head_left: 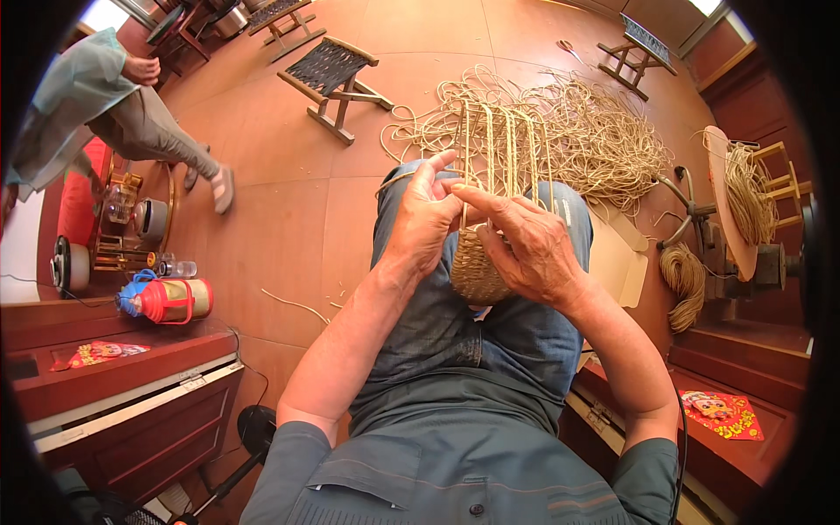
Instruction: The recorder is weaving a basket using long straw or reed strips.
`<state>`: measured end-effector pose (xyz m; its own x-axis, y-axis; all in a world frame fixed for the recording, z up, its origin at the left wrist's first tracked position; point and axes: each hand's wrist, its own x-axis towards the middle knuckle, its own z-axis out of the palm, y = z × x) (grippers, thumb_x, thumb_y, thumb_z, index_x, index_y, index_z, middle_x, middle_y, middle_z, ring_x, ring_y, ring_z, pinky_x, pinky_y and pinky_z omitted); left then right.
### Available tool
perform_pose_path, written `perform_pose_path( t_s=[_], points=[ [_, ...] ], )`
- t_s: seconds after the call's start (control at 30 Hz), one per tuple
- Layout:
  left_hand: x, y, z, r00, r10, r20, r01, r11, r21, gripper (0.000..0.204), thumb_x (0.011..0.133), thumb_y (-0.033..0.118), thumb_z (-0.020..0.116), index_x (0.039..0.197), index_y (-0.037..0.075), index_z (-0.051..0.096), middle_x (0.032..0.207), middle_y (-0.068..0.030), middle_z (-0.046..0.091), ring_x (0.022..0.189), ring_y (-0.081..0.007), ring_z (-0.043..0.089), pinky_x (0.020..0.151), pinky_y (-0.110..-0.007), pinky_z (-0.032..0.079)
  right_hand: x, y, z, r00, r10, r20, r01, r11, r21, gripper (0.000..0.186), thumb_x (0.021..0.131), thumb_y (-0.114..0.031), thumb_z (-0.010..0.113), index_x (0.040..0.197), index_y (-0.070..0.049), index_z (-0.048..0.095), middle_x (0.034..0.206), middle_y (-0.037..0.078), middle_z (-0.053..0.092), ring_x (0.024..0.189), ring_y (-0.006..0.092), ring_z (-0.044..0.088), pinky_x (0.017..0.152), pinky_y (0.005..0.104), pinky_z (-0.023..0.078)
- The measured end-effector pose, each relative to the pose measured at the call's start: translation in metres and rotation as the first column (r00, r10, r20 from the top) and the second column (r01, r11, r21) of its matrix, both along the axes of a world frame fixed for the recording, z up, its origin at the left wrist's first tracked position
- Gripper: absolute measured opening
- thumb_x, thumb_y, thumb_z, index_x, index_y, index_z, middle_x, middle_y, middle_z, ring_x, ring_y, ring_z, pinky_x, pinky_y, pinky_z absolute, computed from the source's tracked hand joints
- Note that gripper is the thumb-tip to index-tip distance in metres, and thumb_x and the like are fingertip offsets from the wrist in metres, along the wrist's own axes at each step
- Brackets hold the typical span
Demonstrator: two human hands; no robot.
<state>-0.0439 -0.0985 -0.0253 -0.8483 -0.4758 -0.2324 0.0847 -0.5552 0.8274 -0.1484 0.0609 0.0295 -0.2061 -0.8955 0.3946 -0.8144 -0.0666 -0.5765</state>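
A tapered woven straw piece (477, 267), perhaps a sandal sole, sits between my knees, with several long straw cords (512, 140) stretched away from it. At its left edge, my left hand (420, 214) is closed on straw cord, its forefinger pointing up and right. A loose strand runs from the left over my knee to this hand. My right hand (529, 249) curls over the piece's right side, its thumb near the weave, gripping the cords. Its forefinger reaches across and meets the left thumb. The fingers partly hide the strand between them.
Beyond my knees lies a big heap of loose straw cord (604, 144). Folding stools (328, 70) stand farther off. At right are a cord-hung stand (731, 206) and a cord coil (681, 284). A red thermos (179, 299) lies at left, where another person (131, 114) walks.
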Motion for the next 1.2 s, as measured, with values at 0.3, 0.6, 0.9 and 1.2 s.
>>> perform_pose_path(
  t_s=[0.3, 0.6, 0.9, 1.2],
  points=[
    [-0.002, 0.000, -0.002, 0.999, -0.025, -0.028, 0.025, 1.000, -0.010, 0.070, 0.107, 0.012, 0.070, 0.164, -0.001, 0.032, 0.137, -0.0172, 0.061, 0.108, -0.0166, 0.070, 0.087, -0.025, 0.059, 0.012, -0.004, 0.011, 0.991, -0.038, -0.125, 0.060, 0.983, 0.174, 0.064, 0.090, -0.004, 0.063, 0.153, -0.013, 0.055, 0.123, 0.013, 0.074, 0.106, 0.0331, 0.072, 0.093, 0.0451, 0.059],
    [0.042, 0.030, 0.007, 0.959, 0.281, 0.036, -0.229, 0.843, -0.487, 0.042, 0.114, 0.009, 0.055, 0.153, -0.004, 0.045, 0.127, -0.0163, 0.065, 0.097, -0.0184, 0.075, 0.084, -0.032, 0.065, 0.008, -0.005, 0.008, 0.985, -0.024, -0.170, 0.060, 0.977, 0.207, 0.062, 0.089, -0.007, 0.061, 0.151, -0.011, 0.056, 0.098, 0.009, 0.070, 0.092, 0.0308, 0.068, 0.083, 0.0434, 0.057],
    [0.058, 0.050, -0.001, 0.975, 0.223, -0.001, -0.219, 0.955, -0.200, 0.023, 0.112, 0.010, 0.063, 0.133, 0.000, 0.064, 0.118, -0.0057, 0.072, 0.107, -0.0112, 0.068, 0.096, -0.029, 0.056, 0.008, -0.004, 0.011, 0.988, -0.020, -0.155, 0.057, 0.969, 0.239, 0.058, 0.090, -0.009, 0.061, 0.147, -0.008, 0.057, 0.102, 0.012, 0.071, 0.095, 0.0324, 0.068, 0.086, 0.0456, 0.058],
    [0.056, 0.051, -0.003, 0.982, 0.186, -0.016, -0.186, 0.972, -0.145, 0.018, 0.111, 0.014, 0.068, 0.122, 0.000, 0.069, 0.110, -0.0019, 0.073, 0.099, -0.0066, 0.064, 0.092, -0.025, 0.053, 0.006, -0.001, 0.006, 0.989, -0.101, 0.110, 0.086, 0.988, 0.130, 0.061, 0.090, -0.007, 0.065, 0.150, -0.008, 0.054, 0.113, 0.016, 0.073, 0.102, 0.0361, 0.072, 0.091, 0.0473, 0.058]
  ],
)
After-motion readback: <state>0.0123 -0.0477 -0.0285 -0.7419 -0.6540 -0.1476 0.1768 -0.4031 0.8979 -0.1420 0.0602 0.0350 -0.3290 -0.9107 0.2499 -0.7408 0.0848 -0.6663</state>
